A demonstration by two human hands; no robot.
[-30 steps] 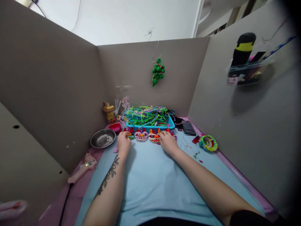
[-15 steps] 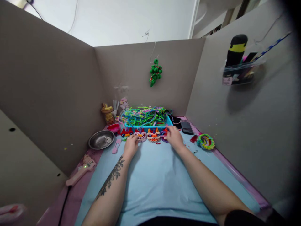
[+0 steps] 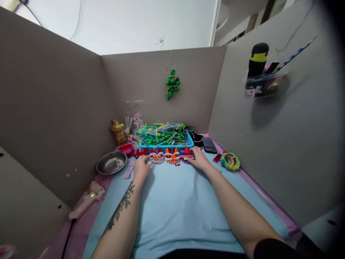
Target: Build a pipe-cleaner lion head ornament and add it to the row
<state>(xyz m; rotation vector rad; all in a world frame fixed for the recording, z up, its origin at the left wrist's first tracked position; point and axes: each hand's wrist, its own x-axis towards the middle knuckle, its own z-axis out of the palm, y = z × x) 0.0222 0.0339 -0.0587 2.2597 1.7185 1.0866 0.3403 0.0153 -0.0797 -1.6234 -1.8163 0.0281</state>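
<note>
Several fuzzy pipe-cleaner animal heads stand in a row on the blue cloth (image 3: 172, 201). At the left end is a red head (image 3: 139, 152), its lower part hidden by my left hand (image 3: 141, 168), whose curled fingers close around its side. Beside those fingertips sits a pink-and-white head (image 3: 156, 157). An orange-and-white head (image 3: 172, 156) comes after it, untouched. My right hand (image 3: 199, 159) grips the right edge of a purple-and-red head (image 3: 185, 154) between thumb and fingers.
Behind the row, a blue tray (image 3: 190, 139) overflows with green pipe cleaners. Left are a metal bowl (image 3: 106, 168) with white bits, a pink clip-shaped piece (image 3: 129, 169) and a corded pink glue gun (image 3: 87, 205). A phone (image 3: 209, 145) and a yellow-green coil (image 3: 230, 161) lie right.
My left hand has slid left, away from the pink-and-white head. My right hand has come lower, showing more of the purple-and-red head. The whole view has shifted slightly.
</note>
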